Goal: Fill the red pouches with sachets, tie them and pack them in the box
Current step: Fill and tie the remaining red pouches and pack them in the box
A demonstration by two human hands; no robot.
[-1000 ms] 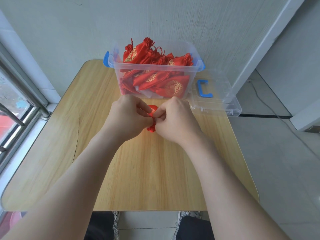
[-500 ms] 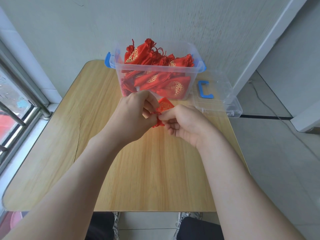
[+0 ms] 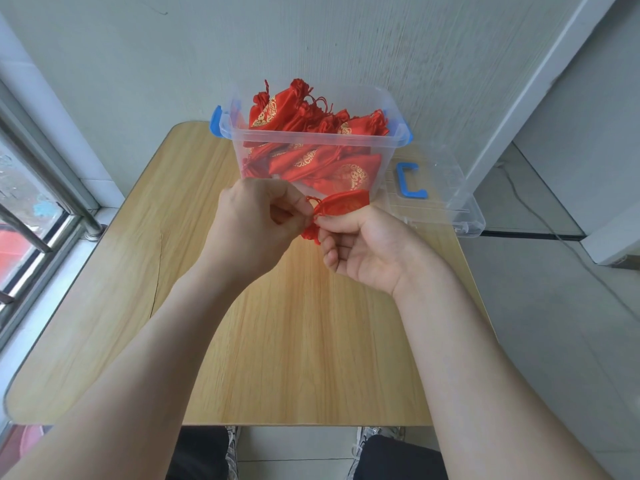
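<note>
The left hand [image 3: 256,223] is pinching the red drawstring cord [image 3: 309,233] of a small red satin pouch with gold print [image 3: 343,204], and the right hand [image 3: 367,251] is pinching its neck, at frame centre above the pale wooden worktop [image 3: 277,341]. Just behind, the clear plastic box with blue handles [image 3: 313,136] is brimming. I reckon a slipping pinch is risking a loose knot.

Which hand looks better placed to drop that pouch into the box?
Right, probably: the right hand pinches the pouch at its neck, just before the box, while the left hand holds only the cord.
</note>
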